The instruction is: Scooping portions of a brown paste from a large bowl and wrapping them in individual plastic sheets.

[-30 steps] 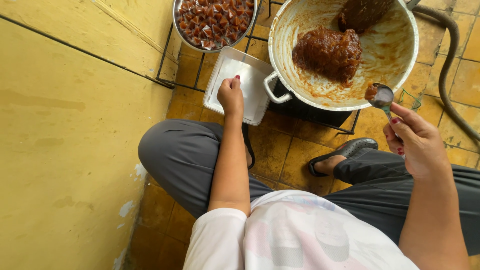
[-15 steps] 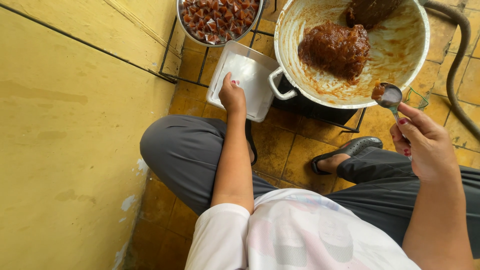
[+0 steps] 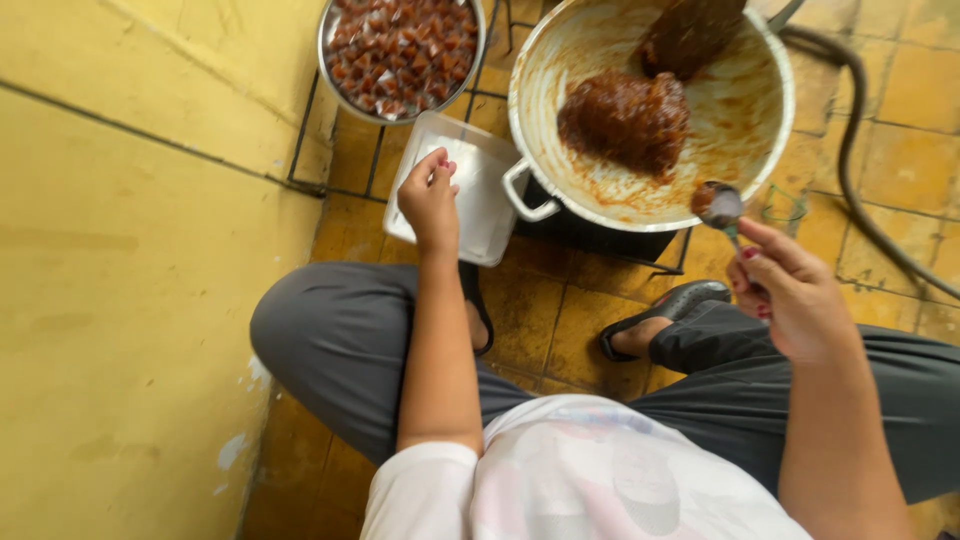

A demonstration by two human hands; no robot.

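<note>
Two hands: L hand (image 3: 430, 200) pinching at white tray (image 3: 490, 215), R hand (image 3: 790, 290) gripping spoon (image 3: 722, 205) w/ brown paste.

Left hand (image 3: 430, 200) further onto tray (image 3: 480, 215).

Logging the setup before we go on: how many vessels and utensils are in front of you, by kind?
Large pot with brown paste: 1
Round metal bowl of wrapped pieces: 1
White square container, under the left hand: 1
Spoon in the right hand: 1
Paddle in the pot: 1
Total: 5
</note>
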